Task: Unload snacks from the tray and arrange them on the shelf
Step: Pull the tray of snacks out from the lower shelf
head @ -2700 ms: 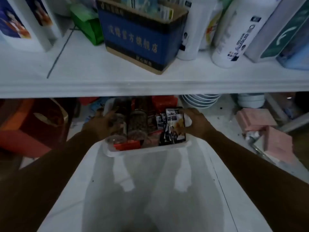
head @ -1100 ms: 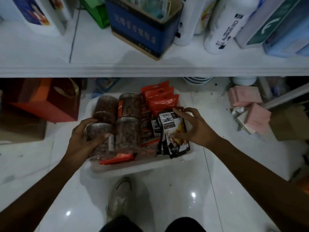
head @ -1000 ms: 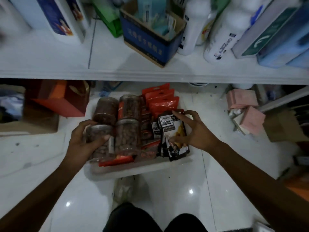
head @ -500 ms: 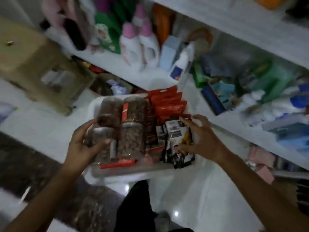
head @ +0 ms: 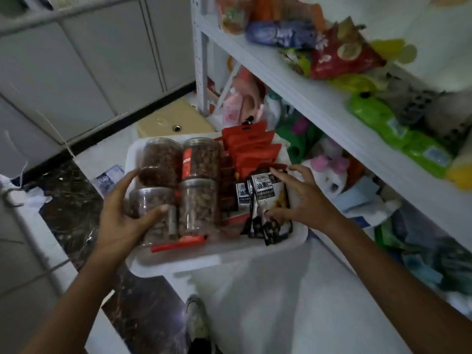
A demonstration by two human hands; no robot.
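Note:
A white tray (head: 217,259) is carried in front of me, off the floor. It holds several clear jars of brown nuts (head: 201,159) on its left, red packets (head: 252,146) standing at the back and black-and-white packets (head: 263,190) on its right. My left hand (head: 120,221) grips the tray's left side, thumb lying across the near-left jar (head: 148,200). My right hand (head: 304,203) holds the tray's right side, thumb and fingers spread against the black-and-white packets. The white shelf (head: 319,98) runs along the right, just beyond the tray.
Snack bags (head: 339,54) and green packs (head: 398,131) crowd the shelf's upper board; toys and bags fill the level below. A beige box (head: 173,123) sits on the floor behind the tray, grey cabinet doors (head: 89,60) stand at the left, and my shoe (head: 196,320) is below.
I have lifted the tray off the floor and turned with it from the shelf of bottles to a shelf of snack bags. Both hands keep the same hold.

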